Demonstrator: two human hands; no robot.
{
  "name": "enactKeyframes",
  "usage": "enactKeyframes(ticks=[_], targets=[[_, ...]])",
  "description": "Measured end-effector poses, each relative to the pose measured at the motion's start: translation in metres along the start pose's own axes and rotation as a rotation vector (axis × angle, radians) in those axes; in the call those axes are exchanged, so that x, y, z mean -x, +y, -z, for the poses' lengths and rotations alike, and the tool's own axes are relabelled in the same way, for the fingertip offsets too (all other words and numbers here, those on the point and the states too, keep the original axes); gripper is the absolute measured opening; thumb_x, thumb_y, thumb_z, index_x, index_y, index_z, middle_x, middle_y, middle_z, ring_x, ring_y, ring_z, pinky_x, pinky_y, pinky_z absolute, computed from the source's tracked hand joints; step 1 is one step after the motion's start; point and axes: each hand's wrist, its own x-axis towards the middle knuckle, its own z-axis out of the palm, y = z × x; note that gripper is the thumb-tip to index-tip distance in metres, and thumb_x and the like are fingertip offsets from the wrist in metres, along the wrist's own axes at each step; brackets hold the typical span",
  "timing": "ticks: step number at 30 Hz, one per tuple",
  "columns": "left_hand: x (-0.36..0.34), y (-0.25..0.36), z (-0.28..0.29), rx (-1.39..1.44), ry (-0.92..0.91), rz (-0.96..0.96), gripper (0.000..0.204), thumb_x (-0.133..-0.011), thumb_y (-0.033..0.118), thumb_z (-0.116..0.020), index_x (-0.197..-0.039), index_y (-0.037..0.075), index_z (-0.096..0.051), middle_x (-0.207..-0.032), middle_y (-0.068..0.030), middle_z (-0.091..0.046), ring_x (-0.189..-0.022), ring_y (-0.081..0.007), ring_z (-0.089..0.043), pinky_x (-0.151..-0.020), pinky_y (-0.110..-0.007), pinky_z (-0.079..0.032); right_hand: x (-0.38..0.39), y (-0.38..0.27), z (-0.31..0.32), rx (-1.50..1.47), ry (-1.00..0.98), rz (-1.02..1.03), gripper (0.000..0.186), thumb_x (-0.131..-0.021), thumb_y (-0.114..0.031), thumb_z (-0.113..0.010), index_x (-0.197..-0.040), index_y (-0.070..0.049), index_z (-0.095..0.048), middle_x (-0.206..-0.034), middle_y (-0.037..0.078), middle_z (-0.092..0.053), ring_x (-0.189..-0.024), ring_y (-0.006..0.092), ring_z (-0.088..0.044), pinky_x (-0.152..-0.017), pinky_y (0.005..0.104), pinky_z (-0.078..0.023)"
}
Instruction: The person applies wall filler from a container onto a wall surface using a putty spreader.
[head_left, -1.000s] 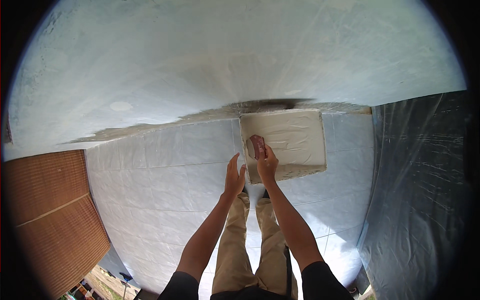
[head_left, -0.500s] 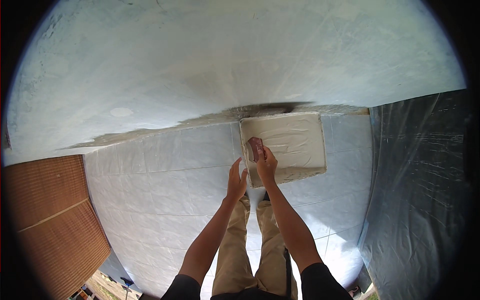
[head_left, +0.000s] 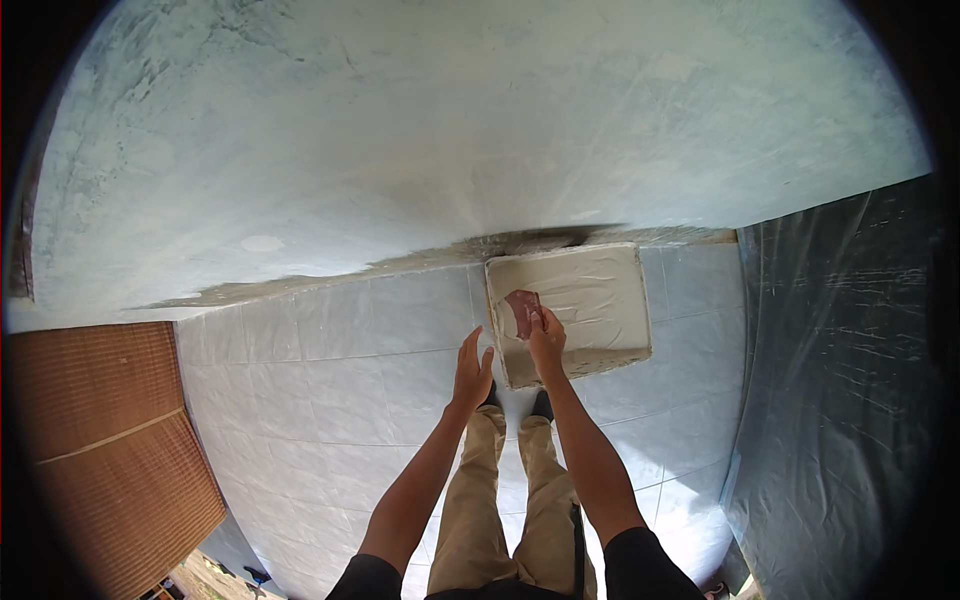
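Gripped in my right hand (head_left: 547, 343) is a reddish-brown putty scraper (head_left: 522, 312), smeared with pale paste. It hangs over the left part of a shallow rectangular tray (head_left: 649, 345), and whether its blade touches the paste I cannot tell. A layer of off-white paste (head_left: 590, 290) with ridges and streaks covers the tray's bottom. To the left of the tray's near-left edge, my left hand (head_left: 473, 372) is held with fingers stretched and thumb apart, holding nothing.
Beyond the tray rises a pale, patchily coated wall (head_left: 430, 130), with a bare grey-brown strip along its foot. Grey tiles (head_left: 330, 380) make up the floor. Dark plastic sheeting (head_left: 830, 380) hangs at the right, and a brown woven blind (head_left: 110, 430) is at the left.
The scraper in my right hand has shifted slightly right and nearer over the tray. My left hand stays open beside it. The whole view has tilted a little, showing more of the wall.
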Motion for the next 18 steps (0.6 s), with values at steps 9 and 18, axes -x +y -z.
enactKeyframes(ticks=[9,18], targets=[[-0.003,0.031,0.019,-0.014,0.017,-0.081,0.05,-0.101,0.023,-0.048,-0.145,0.001,-0.038,-0.144,-0.0222,-0.045,-0.136,-0.0371,-0.04,-0.114,-0.044,-0.031,-0.003,-0.003,0.033,-0.308,-0.179,-0.258,0.024,-0.1,-0.014,-0.055,-0.118,0.0,-0.064,-0.097,0.002,-0.068,-0.082,0.0089,-0.062,-0.072,0.0243,-0.048],[-0.042,0.159,0.082,-0.007,0.075,-0.338,0.048,-0.101,0.022,-0.047,-0.144,0.001,-0.04,-0.143,-0.0209,-0.047,-0.134,-0.0369,-0.042,-0.113,-0.044,-0.033,0.033,-0.133,0.11,-0.679,-0.321,-0.137,0.024,-0.102,-0.014,-0.053,-0.122,-0.002,-0.06,-0.098,0.0,-0.065,-0.081,0.0084,-0.061,-0.069,0.0236,-0.047]])
